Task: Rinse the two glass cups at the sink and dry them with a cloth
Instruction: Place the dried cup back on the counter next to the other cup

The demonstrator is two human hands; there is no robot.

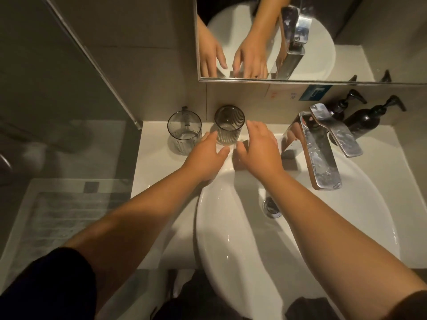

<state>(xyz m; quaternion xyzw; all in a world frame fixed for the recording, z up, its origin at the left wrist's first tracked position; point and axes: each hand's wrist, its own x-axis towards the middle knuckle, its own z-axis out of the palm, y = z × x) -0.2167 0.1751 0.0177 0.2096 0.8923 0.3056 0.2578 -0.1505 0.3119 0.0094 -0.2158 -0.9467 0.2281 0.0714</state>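
Bare forearms, dark short sleeves (pixel 46 285), two bare hands (pixel 208 155)

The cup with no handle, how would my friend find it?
Start at the white sink and look to the counter behind its left rim. Two ribbed glass cups stand there; pick the handleless cup nearer the faucet, not the mug with a handle.

Mat (pixel 57 215) blurred, perhaps behind glass.

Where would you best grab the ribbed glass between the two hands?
Probably round the middle of the ribbed glass, coming from the front. It stands upright with straight sides and no handle showing, and the wall is close behind it. The right hand is nearest.
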